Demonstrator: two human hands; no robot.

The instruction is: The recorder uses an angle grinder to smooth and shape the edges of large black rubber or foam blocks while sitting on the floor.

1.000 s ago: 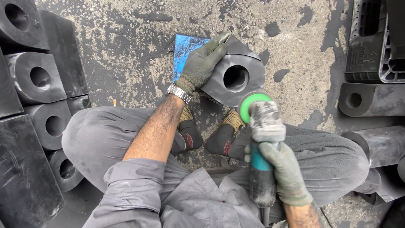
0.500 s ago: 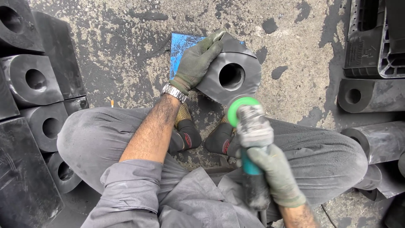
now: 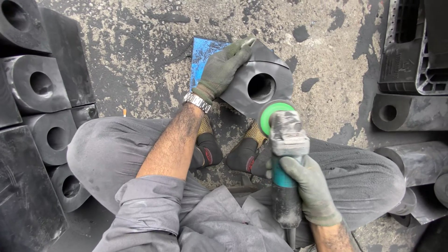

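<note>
While the person sits on the stained concrete floor (image 3: 140, 60), the gloved left hand (image 3: 223, 67) lies flat, fingers (image 3: 242, 49) spread, pressing the black rubber block with a round hole (image 3: 261, 84) to steady it. Nearer the body, the gloved right hand (image 3: 310, 186) is wrapped tightly around the teal-handled angle grinder (image 3: 285, 158), its green disc (image 3: 273, 114) at the block's near edge. Similar black blocks (image 3: 42, 84) are stacked far to the left.

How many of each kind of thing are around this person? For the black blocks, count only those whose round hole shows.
black blocks with a visible round hole: 6
angle grinder: 1
blue sheet: 1
gloved hands: 2, left hand and right hand
wristwatch: 1
shoes: 2
Total: 13
</note>
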